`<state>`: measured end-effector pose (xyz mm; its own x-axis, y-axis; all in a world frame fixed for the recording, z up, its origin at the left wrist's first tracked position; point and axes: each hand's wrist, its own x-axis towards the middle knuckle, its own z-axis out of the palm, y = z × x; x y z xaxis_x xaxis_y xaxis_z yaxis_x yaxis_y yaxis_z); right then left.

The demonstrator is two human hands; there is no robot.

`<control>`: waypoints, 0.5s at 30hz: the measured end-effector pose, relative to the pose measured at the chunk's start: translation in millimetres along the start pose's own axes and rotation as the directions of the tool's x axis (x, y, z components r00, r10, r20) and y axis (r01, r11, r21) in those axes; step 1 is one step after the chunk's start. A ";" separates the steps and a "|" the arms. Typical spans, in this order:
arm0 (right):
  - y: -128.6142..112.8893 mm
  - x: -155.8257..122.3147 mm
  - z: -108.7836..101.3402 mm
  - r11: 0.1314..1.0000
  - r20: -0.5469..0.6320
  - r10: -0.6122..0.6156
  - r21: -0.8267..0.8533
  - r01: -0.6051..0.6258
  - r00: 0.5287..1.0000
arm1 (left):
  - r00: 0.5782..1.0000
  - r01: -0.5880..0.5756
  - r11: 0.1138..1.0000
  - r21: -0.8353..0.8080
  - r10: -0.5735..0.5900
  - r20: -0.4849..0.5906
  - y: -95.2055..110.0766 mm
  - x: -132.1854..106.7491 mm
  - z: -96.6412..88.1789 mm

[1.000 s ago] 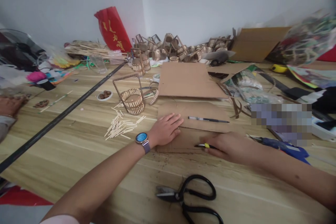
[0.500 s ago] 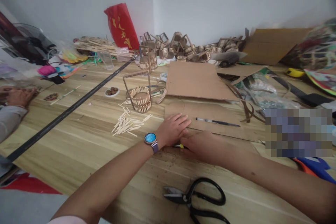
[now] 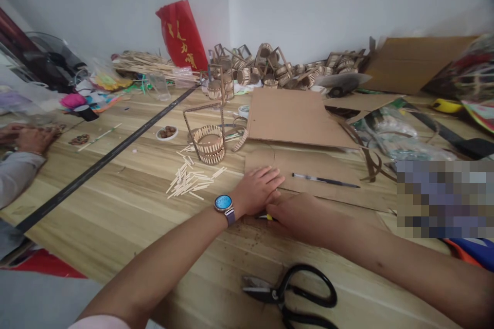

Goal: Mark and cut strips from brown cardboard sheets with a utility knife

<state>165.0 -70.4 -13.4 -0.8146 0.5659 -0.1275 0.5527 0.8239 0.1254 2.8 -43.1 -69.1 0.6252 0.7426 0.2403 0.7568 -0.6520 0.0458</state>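
My left hand [image 3: 258,190], with a blue-faced watch on the wrist, lies flat with fingers spread on a brown cardboard sheet [image 3: 320,167] on the wooden table. My right hand [image 3: 293,214] is closed round a small yellow-and-black knife [image 3: 268,217] whose tip shows at the cardboard's near edge, right beside my left hand. A black pen [image 3: 326,180] lies on the cardboard just beyond the hands. Black scissors [image 3: 293,295] lie closed on the table in front of me.
A small stick basket [image 3: 208,143] and a scatter of short wooden sticks [image 3: 191,180] lie left of the cardboard. Another cardboard sheet [image 3: 295,118] and a heap of finished baskets [image 3: 266,69] lie further back. Another person's hand [image 3: 31,139] rests at the far left. A long black bar [image 3: 104,159] crosses the table.
My right hand has slid left along the cardboard's near edge with the knife, until it sits against my left hand. The view has shifted slightly left.
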 end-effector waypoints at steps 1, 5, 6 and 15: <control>-0.6 1.0 -1.7 1.000 0.025 -0.009 -0.006 0.009 1.000 | 1.000 -0.004 1.000 0.003 0.004 -0.005 -0.1 0.1 0.1; -5.5 5.9 -9.5 0.996 0.122 -0.031 -0.081 0.042 0.992 | 0.999 -0.030 0.999 0.026 0.031 -0.019 -1.0 0.0 1.8; -7.1 7.1 -10.6 0.994 0.137 -0.030 -0.098 0.044 0.990 | 0.999 -0.038 0.999 0.033 0.039 -0.021 -1.2 -0.2 2.5; -7.7 10.2 -5.8 0.995 0.158 -0.015 -0.093 0.030 0.987 | 0.996 -0.081 0.996 0.028 0.080 0.029 -4.5 -1.3 2.8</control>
<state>151.4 -71.2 -9.9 -0.7849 0.5514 -0.2828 0.5094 0.8340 0.2122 -0.8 -40.7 -72.3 0.6893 0.6918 0.2153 0.7085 -0.7057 -0.0006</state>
